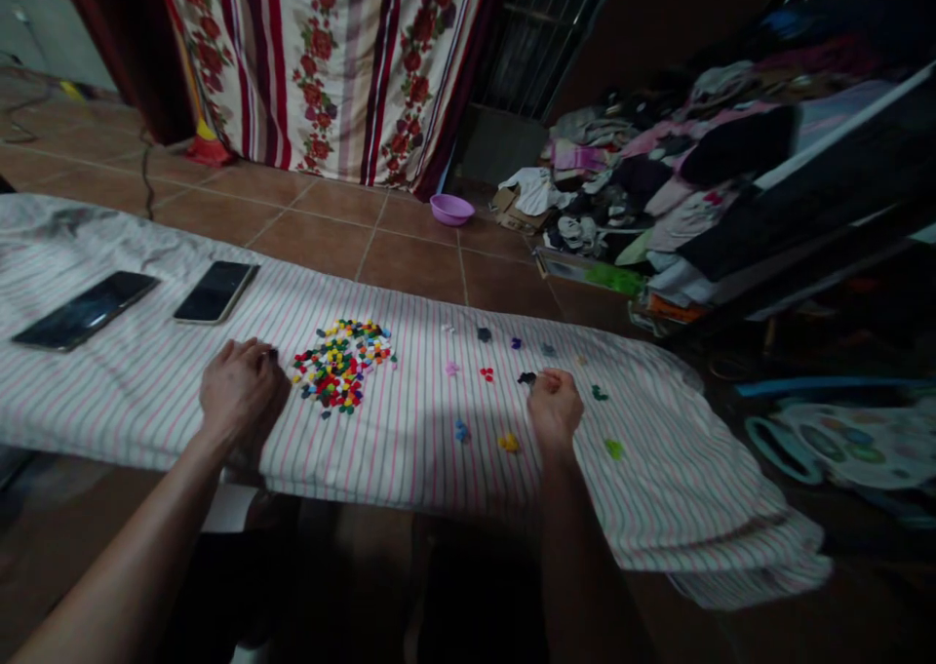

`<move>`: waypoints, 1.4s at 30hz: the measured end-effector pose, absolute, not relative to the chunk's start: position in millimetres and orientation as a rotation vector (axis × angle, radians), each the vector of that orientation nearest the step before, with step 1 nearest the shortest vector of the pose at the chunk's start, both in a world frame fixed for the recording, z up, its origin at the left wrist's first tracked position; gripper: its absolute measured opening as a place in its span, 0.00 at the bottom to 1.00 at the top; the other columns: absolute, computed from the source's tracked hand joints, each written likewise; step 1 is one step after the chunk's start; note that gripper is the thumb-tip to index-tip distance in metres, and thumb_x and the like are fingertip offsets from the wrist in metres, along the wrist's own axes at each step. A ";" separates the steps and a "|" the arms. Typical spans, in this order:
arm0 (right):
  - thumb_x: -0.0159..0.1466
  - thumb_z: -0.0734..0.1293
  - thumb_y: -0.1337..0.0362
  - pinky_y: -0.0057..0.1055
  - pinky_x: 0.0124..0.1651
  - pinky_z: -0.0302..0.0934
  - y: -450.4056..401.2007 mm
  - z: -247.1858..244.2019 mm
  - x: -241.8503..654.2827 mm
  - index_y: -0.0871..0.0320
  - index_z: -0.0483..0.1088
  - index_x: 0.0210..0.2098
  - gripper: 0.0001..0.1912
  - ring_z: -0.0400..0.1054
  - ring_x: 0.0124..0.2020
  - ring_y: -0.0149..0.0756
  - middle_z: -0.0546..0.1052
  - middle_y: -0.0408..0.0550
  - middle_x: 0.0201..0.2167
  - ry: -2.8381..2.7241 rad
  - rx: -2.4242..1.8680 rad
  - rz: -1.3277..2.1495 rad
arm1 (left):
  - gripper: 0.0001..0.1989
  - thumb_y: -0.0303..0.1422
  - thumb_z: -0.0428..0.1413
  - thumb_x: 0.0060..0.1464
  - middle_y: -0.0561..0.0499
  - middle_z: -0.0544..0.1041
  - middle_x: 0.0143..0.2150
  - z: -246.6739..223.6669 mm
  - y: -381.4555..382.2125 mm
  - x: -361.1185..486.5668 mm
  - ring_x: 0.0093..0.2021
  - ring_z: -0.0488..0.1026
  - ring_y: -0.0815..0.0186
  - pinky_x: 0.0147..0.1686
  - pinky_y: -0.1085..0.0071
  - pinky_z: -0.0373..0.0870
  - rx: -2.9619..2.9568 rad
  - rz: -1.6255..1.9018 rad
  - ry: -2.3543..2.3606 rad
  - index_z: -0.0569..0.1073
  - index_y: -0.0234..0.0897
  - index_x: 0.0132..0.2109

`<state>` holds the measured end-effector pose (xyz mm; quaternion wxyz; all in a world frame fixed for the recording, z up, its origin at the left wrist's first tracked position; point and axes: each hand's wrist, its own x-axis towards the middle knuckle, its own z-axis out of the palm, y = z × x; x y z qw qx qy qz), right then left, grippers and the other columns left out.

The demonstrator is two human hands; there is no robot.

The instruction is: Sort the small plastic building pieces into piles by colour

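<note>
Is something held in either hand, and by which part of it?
This cannot be told. The left hand has a dark speck at its fingertips; the right hand is at the black pieces. Any grip is too small to see.

On the cloth (416, 401), we have two phones (215, 292) left, the pile of pieces (340, 364) right of them, small clusters (509, 443) further right. Behind the cloth, we get the basin (451, 212) on the floor (416, 259), the curtain (322, 69) left of it, the clothes heap (658, 172) right of it.
</note>
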<state>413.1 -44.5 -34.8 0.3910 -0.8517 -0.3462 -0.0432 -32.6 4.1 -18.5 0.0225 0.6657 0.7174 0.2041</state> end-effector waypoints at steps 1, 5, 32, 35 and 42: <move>0.56 0.57 0.62 0.35 0.43 0.59 -43.3 -33.5 412.2 0.61 0.73 0.40 0.18 0.68 0.35 0.41 0.76 0.54 0.34 -0.867 -2.140 -0.125 | 0.19 0.34 0.44 0.58 0.45 0.76 0.54 -19.7 2.7 -35.3 0.60 0.66 0.52 0.58 0.55 0.65 2.070 0.595 2.217 0.76 0.36 0.49; 0.56 0.58 0.59 0.37 0.42 0.60 -35.0 -27.4 399.4 0.62 0.73 0.41 0.20 0.67 0.34 0.41 0.76 0.54 0.34 -0.925 -2.046 -0.137 | 0.19 0.33 0.44 0.58 0.47 0.76 0.53 -25.1 0.0 -39.4 0.60 0.65 0.55 0.57 0.59 0.66 2.099 0.587 2.199 0.74 0.40 0.51; 0.68 0.54 0.53 0.49 0.68 0.47 61.6 -64.8 200.7 0.58 0.69 0.56 0.24 0.56 0.65 0.43 0.69 0.55 0.59 -1.744 -1.504 0.304 | 0.31 0.46 0.38 0.63 0.36 0.58 0.68 -51.0 -12.8 32.5 0.70 0.50 0.50 0.64 0.49 0.53 2.534 0.580 1.767 0.57 0.31 0.66; 0.68 0.56 0.54 0.47 0.68 0.47 79.2 -60.8 190.5 0.59 0.70 0.56 0.23 0.56 0.65 0.42 0.69 0.54 0.59 -1.899 -1.433 0.310 | 0.33 0.46 0.37 0.63 0.33 0.57 0.68 -52.6 -11.6 34.5 0.69 0.51 0.50 0.64 0.50 0.54 2.488 0.628 1.849 0.55 0.27 0.66; 0.71 0.52 0.55 0.42 0.69 0.49 73.3 -49.6 184.8 0.54 0.70 0.56 0.23 0.60 0.63 0.35 0.72 0.47 0.58 -2.248 -1.198 0.370 | 0.31 0.40 0.34 0.64 0.32 0.59 0.66 -54.6 8.9 31.3 0.69 0.53 0.51 0.64 0.51 0.56 2.400 0.688 1.935 0.57 0.23 0.65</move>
